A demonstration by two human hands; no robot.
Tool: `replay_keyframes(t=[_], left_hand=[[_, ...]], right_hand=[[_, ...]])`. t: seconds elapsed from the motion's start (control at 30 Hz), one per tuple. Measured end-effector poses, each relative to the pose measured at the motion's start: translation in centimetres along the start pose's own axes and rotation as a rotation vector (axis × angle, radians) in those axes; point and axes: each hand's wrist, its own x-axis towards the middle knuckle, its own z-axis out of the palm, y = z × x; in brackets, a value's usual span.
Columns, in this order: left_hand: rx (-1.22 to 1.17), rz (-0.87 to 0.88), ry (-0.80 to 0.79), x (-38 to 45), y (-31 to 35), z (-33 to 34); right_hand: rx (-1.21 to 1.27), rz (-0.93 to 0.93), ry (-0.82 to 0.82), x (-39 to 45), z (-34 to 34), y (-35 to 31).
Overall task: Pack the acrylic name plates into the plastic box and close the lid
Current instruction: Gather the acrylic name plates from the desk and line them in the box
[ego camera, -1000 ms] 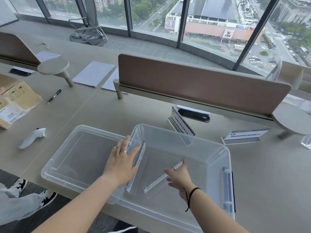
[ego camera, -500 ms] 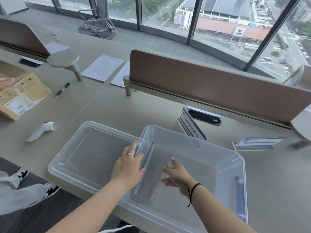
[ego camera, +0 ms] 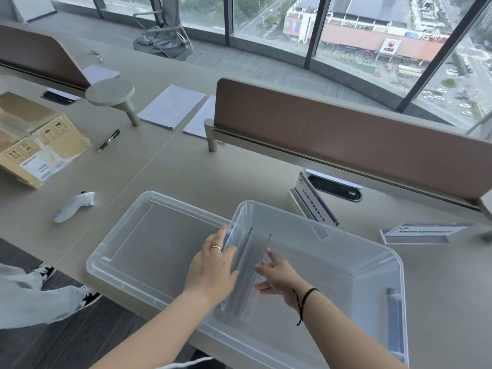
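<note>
Two loose name plates (ego camera: 316,202) behind the box (ego camera: 372,265), lid (ego camera: 127,251) alongside; both hands' fingers (ego camera: 271,258) relaxed.

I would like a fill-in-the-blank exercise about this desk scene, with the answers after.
1. Two name plates stand on edge inside the clear ____.
2. The lid lies on the desk, to the ____ of the box.
3. The left hand wears a ____.
4. ____ name plates remain on the desk.

Answers: box; left; ring; Two

Beige desk (ego camera: 202,177) bearing plastic box (ego camera: 346,265), lid (ego camera: 149,243), carton (ego camera: 37,139), pen (ego camera: 109,140).
</note>
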Motion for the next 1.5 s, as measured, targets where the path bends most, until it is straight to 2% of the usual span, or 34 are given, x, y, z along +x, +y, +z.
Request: replay_keyframes(t=[0.63, 0.77, 0.9, 1.07, 1.13, 1.2, 1.3, 1.5], left_hand=[[-0.047, -0.004, -0.003, 0.2, -0.1, 0.0], [-0.169, 0.037, 0.092, 1.9, 0.4, -1.5], [-0.322, 0.145, 0.178, 6.3, 1.8, -3.9], [-0.382, 0.271, 0.103, 13.2, 4.0, -6.1], [-0.370, 0.290, 0.052, 15.9, 5.0, -6.5], [-0.357, 0.306, -0.017, 18.7, 6.2, -6.5], [-0.325, 0.357, -0.115, 23.0, 8.1, -5.7], [-0.134, 0.500, -0.242, 30.7, 10.4, -3.0]], right_hand=[[-0.058, -0.001, -0.028, -1.6, -0.3, -0.3], [-0.122, -0.097, -0.004, -3.1, -2.7, -2.1], [-0.061, -0.261, 0.101, -4.7, -7.3, -6.3], [-0.001, -0.356, 0.424, -3.9, -13.4, -9.1], [-0.083, -0.319, 0.583, -1.9, -15.7, -9.2], [-0.247, -0.202, 0.666, 0.0, -17.6, -8.9], [-0.422, 0.004, 0.636, 2.4, -19.2, -8.3], [-0.687, 0.094, 0.533, 5.2, -20.2, -7.4]])
